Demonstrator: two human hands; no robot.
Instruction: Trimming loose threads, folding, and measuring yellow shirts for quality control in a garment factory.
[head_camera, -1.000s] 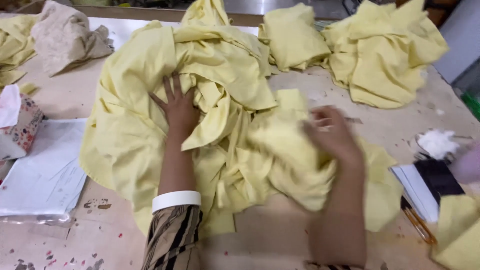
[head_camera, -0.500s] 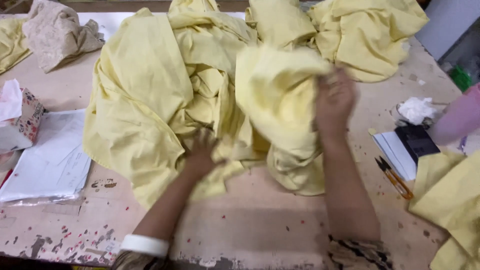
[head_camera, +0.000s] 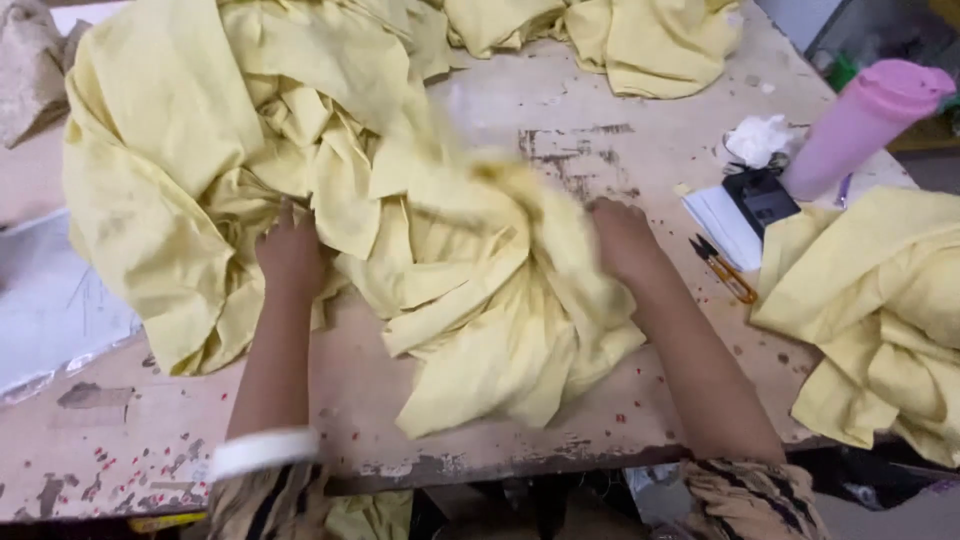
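Observation:
A big heap of pale yellow cloth (head_camera: 300, 170) covers the middle and left of a worn wooden table (head_camera: 560, 130). My left hand (head_camera: 290, 255) presses into the heap's folds, fingers dug into the fabric. My right hand (head_camera: 622, 240) grips a bunched, motion-blurred part of the same yellow cloth (head_camera: 510, 290) that spills toward the table's front edge.
More yellow cloth lies at the back (head_camera: 620, 35) and at the right edge (head_camera: 880, 310). A pink bottle (head_camera: 860, 125), a black item on white paper (head_camera: 745, 205), orange-handled snips (head_camera: 722, 268) and crumpled white tissue (head_camera: 757, 138) sit at right. Clear plastic sheeting (head_camera: 55, 310) lies at left.
My right hand has swung the bunched cloth down from the heap toward the front edge. My left hand moved up-left into the pile. The view shifted closer.

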